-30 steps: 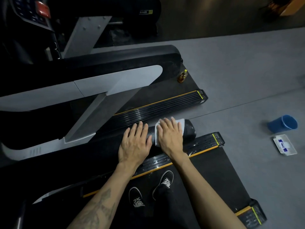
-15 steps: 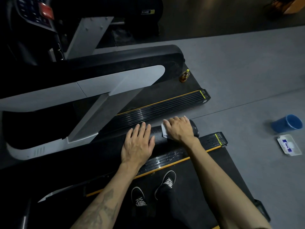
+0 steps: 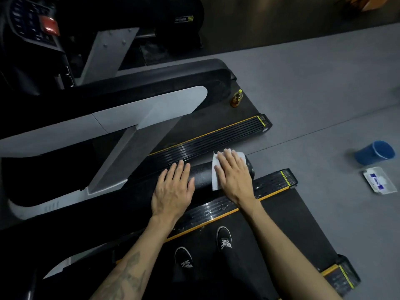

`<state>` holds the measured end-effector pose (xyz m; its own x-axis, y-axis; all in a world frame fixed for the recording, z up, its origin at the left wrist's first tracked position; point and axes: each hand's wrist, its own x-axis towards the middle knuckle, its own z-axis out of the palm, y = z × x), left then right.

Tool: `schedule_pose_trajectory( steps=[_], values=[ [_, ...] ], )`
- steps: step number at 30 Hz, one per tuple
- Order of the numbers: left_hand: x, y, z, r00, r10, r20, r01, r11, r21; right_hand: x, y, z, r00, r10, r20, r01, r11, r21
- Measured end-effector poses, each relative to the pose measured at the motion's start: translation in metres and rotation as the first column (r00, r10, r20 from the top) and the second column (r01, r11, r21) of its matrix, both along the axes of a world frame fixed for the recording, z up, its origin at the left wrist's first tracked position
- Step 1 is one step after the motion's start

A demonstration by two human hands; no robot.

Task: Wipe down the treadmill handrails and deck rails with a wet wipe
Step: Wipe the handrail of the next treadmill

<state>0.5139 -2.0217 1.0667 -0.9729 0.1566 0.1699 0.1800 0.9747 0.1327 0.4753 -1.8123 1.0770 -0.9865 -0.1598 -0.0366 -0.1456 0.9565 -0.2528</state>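
1. The black handrail [image 3: 201, 177] serves as the landmark; it runs across the middle of the view and ends in a rounded tip at the right.
2. The left hand [image 3: 173, 191] lies flat on the handrail, left of the wipe, fingers straight and slightly spread, holding nothing.
3. The white wet wipe [image 3: 216, 169] drapes over the handrail close to its rounded tip.
4. The right hand [image 3: 233, 176] presses the wipe against the handrail with straight fingers held together; the wipe's edges show beyond the fingertips and beside the thumb.
5. Right of the handrail, well apart on the grey floor, lie a blue cup [image 3: 375, 152] on its side and a wipes pack [image 3: 378, 180].
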Motion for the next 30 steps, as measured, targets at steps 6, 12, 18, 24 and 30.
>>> schedule_pose_trajectory(
  steps=[6, 12, 18, 24, 30],
  values=[
    [-0.001, 0.002, 0.006, 0.997, 0.031, 0.067, -0.031, 1.0, 0.005, 0.031, -0.011, -0.009, 0.992, -0.105, -0.068, 0.102, 0.994, -0.048],
    [-0.005, 0.039, 0.008, 0.99, 0.068, 0.126, -0.075, 0.996, 0.053, 0.013, 0.024, -0.016, 0.992, 0.065, -0.107, -0.075, 0.993, -0.087],
    [-0.001, 0.073, 0.002, 0.976, 0.194, 0.098, -0.202, 0.976, 0.076, 0.046, 0.015, -0.035, 0.982, -0.097, -0.163, 0.037, 0.941, -0.336],
    [0.0, 0.086, -0.004, 0.965, 0.251, 0.074, -0.255, 0.966, 0.051, 0.008, 0.045, -0.032, 0.98, 0.033, -0.196, -0.092, 0.949, -0.303],
    [-0.007, 0.104, -0.003, 0.976, 0.198, 0.091, -0.201, 0.979, 0.02, 0.017, 0.038, -0.033, 0.99, -0.122, -0.07, 0.078, 0.888, -0.453]
  ],
)
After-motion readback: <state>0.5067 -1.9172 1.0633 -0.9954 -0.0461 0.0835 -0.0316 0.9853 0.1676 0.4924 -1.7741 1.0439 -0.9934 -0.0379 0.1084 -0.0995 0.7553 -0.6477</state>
